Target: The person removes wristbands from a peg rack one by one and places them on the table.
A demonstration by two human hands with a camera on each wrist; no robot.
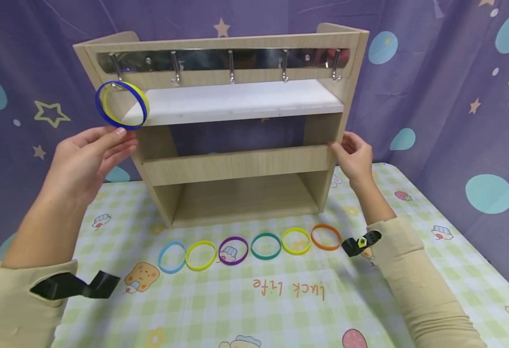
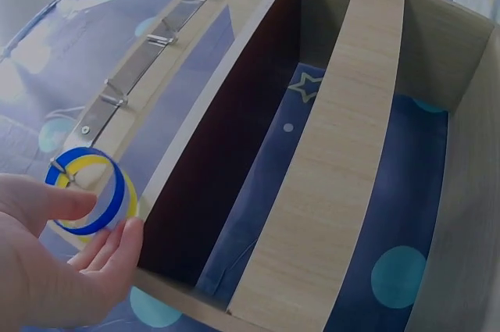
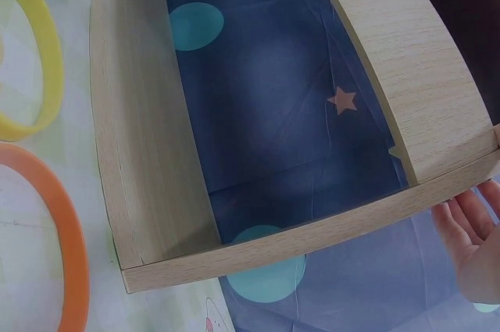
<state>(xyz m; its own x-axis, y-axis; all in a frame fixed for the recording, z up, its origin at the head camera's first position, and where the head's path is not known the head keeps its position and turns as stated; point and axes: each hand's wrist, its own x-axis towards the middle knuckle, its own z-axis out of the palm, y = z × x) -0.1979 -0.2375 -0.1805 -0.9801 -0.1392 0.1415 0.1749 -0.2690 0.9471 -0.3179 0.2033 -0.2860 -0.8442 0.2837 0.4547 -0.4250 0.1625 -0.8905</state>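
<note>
A blue wristband (image 1: 99, 104) and a yellow wristband (image 1: 146, 102) hang together around the leftmost metal hook (image 1: 115, 65) of a small wooden shelf (image 1: 237, 163). My left hand (image 1: 87, 157) pinches the blue band at its lower edge, thumb in front; the left wrist view shows the thumb (image 2: 70, 205) against the ring and the other fingers below it. On the other side, my right hand (image 1: 355, 157) holds the shelf's right side panel at about the height of the cross board. Its fingers (image 3: 461, 219) lie against the panel's outer face in the right wrist view.
Along the table in front of the shelf lie several wristbands in a row, from a light blue one (image 1: 161, 261) to an orange one (image 1: 325, 248). More hooks line the metal strip (image 1: 202, 60). A purple curtain (image 1: 445, 96) hangs behind the checked tablecloth (image 1: 219, 309).
</note>
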